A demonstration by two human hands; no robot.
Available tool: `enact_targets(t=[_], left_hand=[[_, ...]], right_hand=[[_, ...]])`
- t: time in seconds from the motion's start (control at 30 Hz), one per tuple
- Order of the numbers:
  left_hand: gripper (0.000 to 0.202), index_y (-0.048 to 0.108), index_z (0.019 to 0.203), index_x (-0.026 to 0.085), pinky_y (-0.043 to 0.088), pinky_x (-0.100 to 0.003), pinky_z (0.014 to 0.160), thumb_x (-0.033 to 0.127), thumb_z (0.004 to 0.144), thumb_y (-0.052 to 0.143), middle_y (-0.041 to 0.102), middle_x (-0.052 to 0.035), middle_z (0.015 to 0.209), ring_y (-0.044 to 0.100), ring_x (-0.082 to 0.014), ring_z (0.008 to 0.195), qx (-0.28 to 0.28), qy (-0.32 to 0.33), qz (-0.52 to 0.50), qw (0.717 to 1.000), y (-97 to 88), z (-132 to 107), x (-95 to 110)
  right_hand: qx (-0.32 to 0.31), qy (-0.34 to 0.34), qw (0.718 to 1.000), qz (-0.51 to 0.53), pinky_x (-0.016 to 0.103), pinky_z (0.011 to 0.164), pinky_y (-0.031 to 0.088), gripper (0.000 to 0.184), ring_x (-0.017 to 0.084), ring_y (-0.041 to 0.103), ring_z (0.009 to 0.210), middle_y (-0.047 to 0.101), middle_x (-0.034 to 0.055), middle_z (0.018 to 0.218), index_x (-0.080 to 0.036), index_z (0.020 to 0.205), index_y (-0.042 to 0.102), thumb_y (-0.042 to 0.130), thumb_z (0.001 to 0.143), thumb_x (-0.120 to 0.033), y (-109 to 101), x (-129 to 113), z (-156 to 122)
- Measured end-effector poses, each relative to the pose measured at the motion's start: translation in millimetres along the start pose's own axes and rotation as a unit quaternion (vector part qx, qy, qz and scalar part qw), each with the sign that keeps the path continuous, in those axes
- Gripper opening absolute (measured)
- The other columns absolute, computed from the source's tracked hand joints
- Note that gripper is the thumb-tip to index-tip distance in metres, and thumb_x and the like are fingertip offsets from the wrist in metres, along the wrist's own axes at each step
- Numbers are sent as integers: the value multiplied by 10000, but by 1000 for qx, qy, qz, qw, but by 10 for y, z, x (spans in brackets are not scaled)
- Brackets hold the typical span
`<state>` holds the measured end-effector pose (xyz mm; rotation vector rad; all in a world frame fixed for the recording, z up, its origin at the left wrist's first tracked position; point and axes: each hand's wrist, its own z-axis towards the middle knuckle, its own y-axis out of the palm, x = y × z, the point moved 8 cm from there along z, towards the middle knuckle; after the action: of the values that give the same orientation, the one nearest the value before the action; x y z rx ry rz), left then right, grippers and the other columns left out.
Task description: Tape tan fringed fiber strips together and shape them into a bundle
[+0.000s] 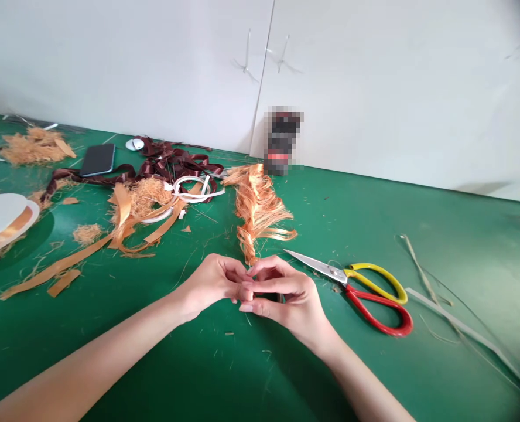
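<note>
My left hand (214, 281) and my right hand (281, 293) meet over the green table (286, 375), fingers pinched together. Between them they grip the near end of a frayed orange ribbon bundle (260, 208), whose shredded strands fan out away from me. Both hands are closed on that end. Red and yellow scissors (365, 287) lie shut on the table just right of my right hand, blades pointing toward the bundle.
Left of the bundle lie orange ribbon strips (53, 269), fluffy orange thread scraps (34, 146), dark brown ribbon (172, 161), white bands (194, 190), a dark phone (97, 159) and a ribbon spool (3, 223). A blurred dark object (281, 140) stands by the white wall. Thin strips (453, 322) lie at right.
</note>
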<state>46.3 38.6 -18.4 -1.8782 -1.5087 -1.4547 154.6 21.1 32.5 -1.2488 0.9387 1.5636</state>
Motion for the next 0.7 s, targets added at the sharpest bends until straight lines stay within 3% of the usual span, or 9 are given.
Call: enact_targets(t=[0.1, 0.2, 0.3, 0.47, 0.57, 0.7], left_hand=[[205, 691, 588, 136, 408, -206, 514, 202, 501, 864, 665, -2, 544, 576, -96, 521, 0, 5, -9, 1000, -42, 25, -36], [263, 728, 705, 131, 420, -215, 527, 292, 550, 869, 702, -37, 593, 619, -121, 563, -8, 6, -7, 1000, -88, 33, -22], [271, 739, 774, 141, 442, -212, 551, 310, 598, 856, 736, -54, 674, 639, -119, 582, -14, 16, 2, 1000, -152, 17, 75], [147, 737, 825, 180, 495, -206, 648, 268, 715, 781, 751, -19, 749, 671, -121, 688, 43, 98, 121, 987, -351, -37, 396], [147, 742, 881, 196, 507, -224, 744, 260, 749, 750, 758, -16, 824, 686, -140, 793, 66, 120, 187, 973, -391, -60, 480], [186, 755, 900, 190, 510, -256, 753, 274, 734, 758, 757, -34, 820, 676, -154, 781, -7, 74, 154, 985, -207, -44, 329]], right_hand=[[6, 26, 1000, -2, 277, 631, 529, 221, 127, 614, 729, 664, 33, 949, -336, 868, 778, 791, 696, -198, -35, 18, 4], [32, 32, 998, -35, 287, 769, 532, 125, 152, 652, 845, 702, 33, 905, -304, 816, 787, 762, 737, -211, -104, -4, 14], [72, 31, 996, -46, 260, 723, 522, 29, 131, 644, 762, 685, 17, 817, -259, 744, 769, 756, 744, -233, -174, -11, 21], [83, 22, 994, -65, 246, 660, 489, 138, 128, 604, 726, 660, 25, 783, -203, 685, 694, 684, 814, -252, -173, 34, 27], [93, 9, 993, -73, 254, 682, 482, 162, 146, 591, 803, 643, 37, 818, -210, 699, 695, 652, 842, -273, -187, 51, 23], [92, -8, 992, -81, 294, 823, 470, 85, 186, 535, 997, 642, 43, 796, -253, 749, 744, 693, 810, -284, -190, 73, 7]])
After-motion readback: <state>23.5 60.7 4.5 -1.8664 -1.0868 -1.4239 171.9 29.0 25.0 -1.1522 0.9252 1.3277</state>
